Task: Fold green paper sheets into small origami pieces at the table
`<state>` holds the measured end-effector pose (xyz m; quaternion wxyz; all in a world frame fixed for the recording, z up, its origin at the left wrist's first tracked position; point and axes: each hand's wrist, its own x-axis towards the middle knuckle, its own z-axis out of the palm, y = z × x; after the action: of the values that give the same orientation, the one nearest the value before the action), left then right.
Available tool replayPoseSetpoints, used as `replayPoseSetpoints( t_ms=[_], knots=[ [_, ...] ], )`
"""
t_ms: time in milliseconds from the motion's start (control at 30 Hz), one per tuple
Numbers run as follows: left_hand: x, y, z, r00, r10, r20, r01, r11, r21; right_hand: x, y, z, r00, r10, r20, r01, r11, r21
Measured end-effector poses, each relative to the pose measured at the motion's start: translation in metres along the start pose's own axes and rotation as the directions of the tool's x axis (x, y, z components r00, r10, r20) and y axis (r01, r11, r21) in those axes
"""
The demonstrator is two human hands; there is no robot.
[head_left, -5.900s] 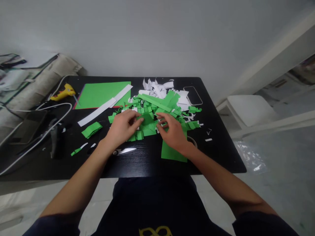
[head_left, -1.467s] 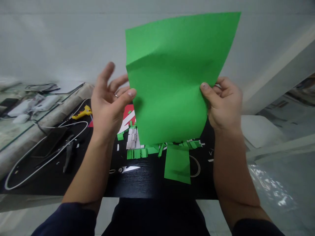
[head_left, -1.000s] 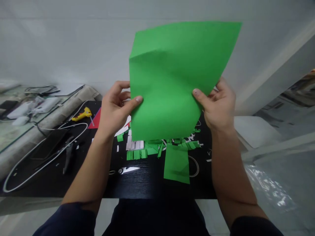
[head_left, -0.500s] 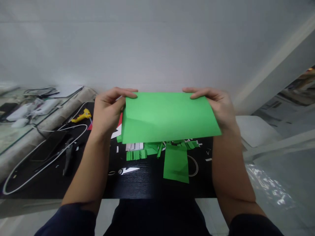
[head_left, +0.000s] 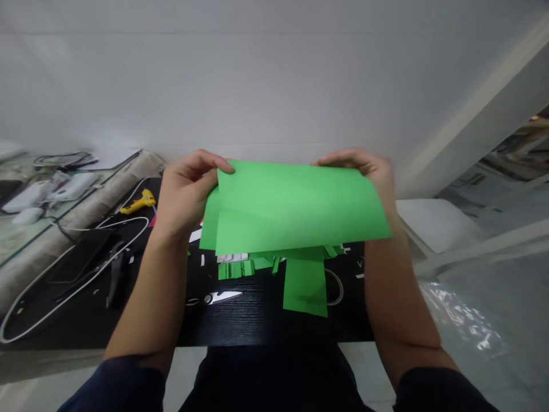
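Observation:
I hold a green paper sheet (head_left: 295, 206) in the air above the black table (head_left: 249, 326), folded over so two layers show at its left edge. My left hand (head_left: 186, 191) grips the sheet's upper left corner, thumb on top. My right hand (head_left: 371, 171) pinches the upper right corner, mostly hidden behind the paper. Below the sheet lie cut green paper strips (head_left: 244, 266) and a smaller green paper piece (head_left: 305, 286).
Scissors (head_left: 212, 297) lie on the table near its front edge. A yellow glue gun (head_left: 138, 201), white cables (head_left: 72, 274) and dark pliers (head_left: 114, 280) sit to the left. A white stool (head_left: 433, 223) stands to the right.
Both hands lifted the large green sheet off the table, held it upright, then folded its top half down towards me; it is now a doubled, lower rectangle.

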<state>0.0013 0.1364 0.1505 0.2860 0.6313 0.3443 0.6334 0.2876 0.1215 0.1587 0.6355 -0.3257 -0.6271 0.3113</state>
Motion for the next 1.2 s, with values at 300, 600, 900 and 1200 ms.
replayPoseSetpoints(
  t_ms=[300, 600, 900, 1200],
  knots=[
    [0.000, -0.003, -0.002, 0.993, -0.047, 0.110, 0.055, 0.996, -0.071, 0.000, 0.012, -0.005, 0.993, -0.105, -0.053, 0.103, 0.994, -0.034],
    [0.003, -0.005, -0.007, 0.985, -0.047, 0.168, 0.057, 0.997, -0.058, 0.006, 0.020, -0.014, 0.982, -0.124, -0.144, 0.110, 0.989, -0.103],
    [-0.012, 0.002, 0.012, 0.878, 0.054, 0.475, -0.168, 0.965, 0.200, -0.015, 0.009, 0.015, 0.889, 0.143, 0.434, 0.001, 0.949, -0.314],
    [-0.013, 0.008, 0.014, 0.953, 0.013, 0.303, -0.026, 0.999, 0.036, -0.010, 0.016, 0.009, 0.918, 0.184, 0.351, -0.154, 0.982, -0.110]
  ],
)
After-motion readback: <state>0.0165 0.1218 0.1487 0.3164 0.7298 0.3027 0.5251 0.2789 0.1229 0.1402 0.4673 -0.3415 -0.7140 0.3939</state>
